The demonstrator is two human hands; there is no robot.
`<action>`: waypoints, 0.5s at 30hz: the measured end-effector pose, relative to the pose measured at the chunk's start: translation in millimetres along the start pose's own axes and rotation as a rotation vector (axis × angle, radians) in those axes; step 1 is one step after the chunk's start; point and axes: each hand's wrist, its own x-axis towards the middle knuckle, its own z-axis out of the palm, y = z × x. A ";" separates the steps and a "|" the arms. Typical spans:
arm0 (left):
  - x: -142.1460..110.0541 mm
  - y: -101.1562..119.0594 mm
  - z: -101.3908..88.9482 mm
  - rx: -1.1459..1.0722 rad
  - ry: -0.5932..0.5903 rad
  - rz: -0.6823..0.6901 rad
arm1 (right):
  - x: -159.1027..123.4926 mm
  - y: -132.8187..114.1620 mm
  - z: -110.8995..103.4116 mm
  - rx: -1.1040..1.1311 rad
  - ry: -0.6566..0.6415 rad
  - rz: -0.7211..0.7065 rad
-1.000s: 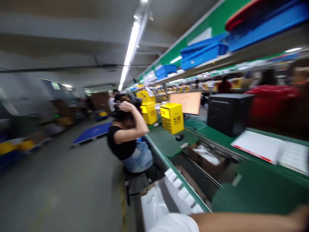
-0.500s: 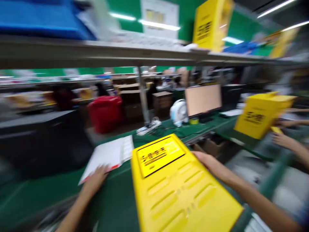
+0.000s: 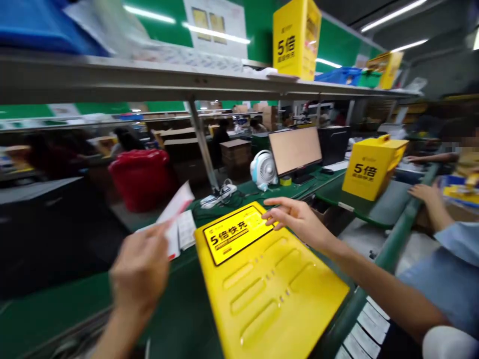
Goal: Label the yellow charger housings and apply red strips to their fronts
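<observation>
My left hand (image 3: 140,267), blurred by motion, pinches a white sheet of paper with a reddish edge (image 3: 177,205) and holds it raised. Below it lies a stack of white papers (image 3: 186,230) on the green tabletop. In front of me is a flat yellow box (image 3: 267,294) with raised oblong ridges and a black-framed label at its far end. My right hand (image 3: 294,219) hovers over the label's right corner, fingers loosely bent and apart, with nothing in them.
A yellow carton with a handle (image 3: 368,167) stands at right, near a co-worker's hand (image 3: 428,197). Behind the flat box are a power strip (image 3: 219,197), a small fan (image 3: 264,169) and a monitor (image 3: 295,152). A shelf (image 3: 149,82) crosses overhead.
My left hand has lifted a sheet off the paper stack. My right hand has left the flat box's side and come over its label. The co-worker's hand has moved off the yellow carton.
</observation>
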 end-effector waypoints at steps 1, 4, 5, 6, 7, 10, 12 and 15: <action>-8.8 21.8 -5.3 0.078 -0.004 0.157 | -0.9 -6.3 8.3 0.061 -0.056 0.055; -26.4 90.7 -10.5 0.126 -0.115 0.377 | -13.6 -17.2 23.7 0.150 -0.142 0.175; -30.7 109.2 -11.7 0.148 -0.127 0.381 | -19.4 -18.8 24.8 0.155 -0.133 0.181; -34.8 123.9 -13.4 0.170 -0.132 0.372 | -25.0 -19.8 24.3 0.152 -0.110 0.174; -38.3 134.8 -15.6 0.184 -0.142 0.341 | -30.1 -20.5 22.6 0.142 -0.078 0.162; -42.6 151.0 -21.4 0.057 -0.260 0.169 | -41.5 -23.2 15.7 0.083 -0.010 0.110; -37.3 154.9 -22.1 -0.136 -0.332 0.020 | -48.1 -26.7 12.9 0.051 -0.020 0.051; -22.0 158.7 -19.3 -0.338 -0.367 -0.027 | -59.4 -34.0 12.5 0.022 -0.062 -0.090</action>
